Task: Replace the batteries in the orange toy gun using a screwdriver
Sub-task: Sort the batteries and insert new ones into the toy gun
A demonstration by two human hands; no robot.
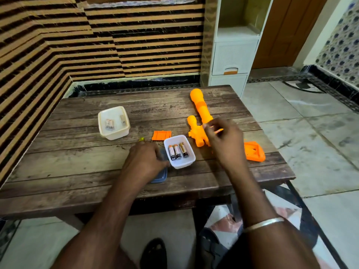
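Note:
The orange toy gun (200, 111) lies on the wooden table (87, 171), barrel pointing away, its open grip end (254, 151) near the right edge. My right hand (225, 140) hovers blurred over the gun's middle with fingers curled; whether it pinches anything is unclear. A small white tub (191, 159) holds three batteries (177, 151). My left hand (145, 160) rests on a blue-grey lid (162, 176), fingertips against the tub's left wall. The orange battery cover (161, 135) lies just behind the tub. A yellow screwdriver tip (141, 139) peeks out behind my left hand.
A second white tub (114, 133) with a few batteries stands at the table's left middle. A striped wall runs along the back and left. A white drawer cabinet (231, 61) stands behind the table's far right corner. Tiled floor lies to the right.

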